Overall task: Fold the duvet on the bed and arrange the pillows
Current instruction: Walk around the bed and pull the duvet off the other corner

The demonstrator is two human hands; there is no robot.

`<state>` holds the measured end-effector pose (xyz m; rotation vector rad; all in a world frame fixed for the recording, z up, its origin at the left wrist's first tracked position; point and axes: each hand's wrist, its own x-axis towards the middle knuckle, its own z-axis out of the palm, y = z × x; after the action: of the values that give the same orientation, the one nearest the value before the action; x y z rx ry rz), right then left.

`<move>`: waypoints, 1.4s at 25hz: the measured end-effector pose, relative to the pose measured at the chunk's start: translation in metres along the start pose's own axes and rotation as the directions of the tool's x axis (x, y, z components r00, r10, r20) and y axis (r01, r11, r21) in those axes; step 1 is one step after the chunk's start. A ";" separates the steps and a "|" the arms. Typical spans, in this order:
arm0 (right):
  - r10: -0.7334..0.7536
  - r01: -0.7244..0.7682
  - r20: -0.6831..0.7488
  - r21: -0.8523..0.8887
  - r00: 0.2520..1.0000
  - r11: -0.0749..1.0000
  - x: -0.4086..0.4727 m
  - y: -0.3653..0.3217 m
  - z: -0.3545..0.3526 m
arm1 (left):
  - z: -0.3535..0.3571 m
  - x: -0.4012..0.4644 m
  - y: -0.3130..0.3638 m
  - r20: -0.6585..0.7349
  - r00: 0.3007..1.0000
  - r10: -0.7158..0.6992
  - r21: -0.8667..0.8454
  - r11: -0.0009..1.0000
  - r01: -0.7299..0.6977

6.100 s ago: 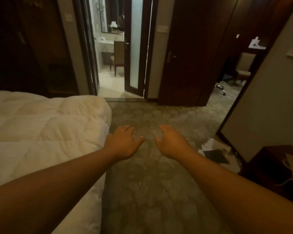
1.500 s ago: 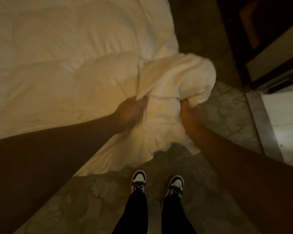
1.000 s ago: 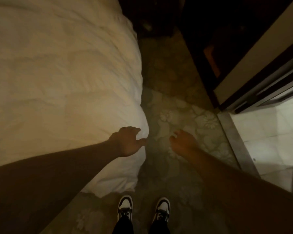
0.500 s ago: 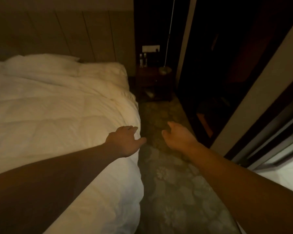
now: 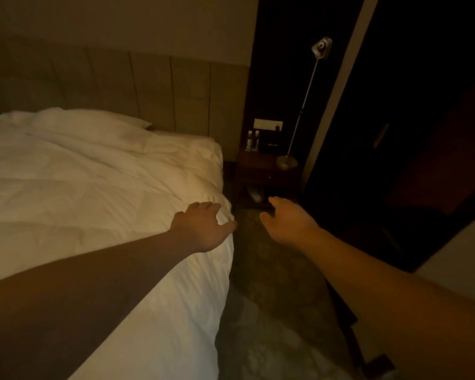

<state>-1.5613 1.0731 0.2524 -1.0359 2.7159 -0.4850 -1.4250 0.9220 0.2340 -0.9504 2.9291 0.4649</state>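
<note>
White duvet [image 5: 88, 193] fills my view from nine o'clock down to six o'clock, spread flat over the bed with its right edge hanging toward the floor. Patterned carpet [image 5: 272, 325] runs along the bed's right side, from centre to six o'clock. Padded beige headboard [image 5: 154, 86] spans eleven to twelve o'clock, behind the bed. Dark wardrobe front [image 5: 422, 133] takes up two to three o'clock. One white pillow [image 5: 93, 127] lies at the head of the bed, at ten o'clock, partly under the duvet's upper edge; I cannot tell whether a second pillow lies beneath. Dark wooden nightstand [image 5: 266, 171] stands at one o'clock, just beside the bed's top right corner. On it rests a slim metal lamp [image 5: 305, 105], its base at the nightstand's right side and its head tilted up at twelve to one o'clock. Two small bottles [image 5: 252, 139] stand at the nightstand's back, below a pale wall switch plate [image 5: 268, 124].

My left hand [image 5: 203, 229] reaches at centre over the duvet's right edge, fingers relaxed and spread, grasping nothing; I cannot tell whether it touches the cloth. My right hand [image 5: 288, 220] hangs just right of centre above the carpet, fingers loose, also released.
</note>
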 end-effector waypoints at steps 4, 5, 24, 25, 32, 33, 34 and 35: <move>-0.050 0.051 0.051 -0.019 0.997 0.999 0.083 -0.014 -0.017 | -0.029 0.080 -0.011 -0.047 0.999 -0.014 -0.008 1.000 0.013; -0.056 0.057 0.059 -0.016 0.997 0.998 0.102 -0.015 -0.019 | -0.034 0.100 -0.012 -0.042 0.999 -0.016 -0.009 1.000 0.016; -0.220 0.218 0.116 0.034 0.968 0.975 0.477 0.057 -0.089 | -0.093 0.443 0.043 -0.082 0.973 -0.215 0.036 0.975 0.219; -0.227 0.223 0.117 0.043 0.967 0.974 0.499 0.061 -0.095 | -0.097 0.462 0.050 -0.098 0.971 -0.218 0.035 0.974 0.222; -0.264 0.259 0.165 0.051 0.950 0.965 0.612 0.057 -0.098 | -0.109 0.553 0.038 -0.120 0.944 -0.307 0.012 0.951 0.310; -0.275 0.271 0.175 0.044 0.945 0.962 0.627 0.051 -0.095 | -0.109 0.566 0.031 -0.116 0.941 -0.319 0.012 0.947 0.322; -0.287 0.286 0.183 0.035 0.940 0.958 0.641 0.046 -0.091 | -0.109 0.578 0.024 -0.113 0.937 -0.331 0.009 0.942 0.334; -0.304 0.305 0.189 0.027 0.934 0.952 0.658 0.040 -0.086 | -0.108 0.593 0.016 -0.114 0.931 -0.348 -0.002 0.937 0.350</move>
<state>-2.0948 0.6780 0.2758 -1.4358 2.3991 -0.4042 -1.9091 0.5649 0.2721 -1.5026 2.7575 0.3747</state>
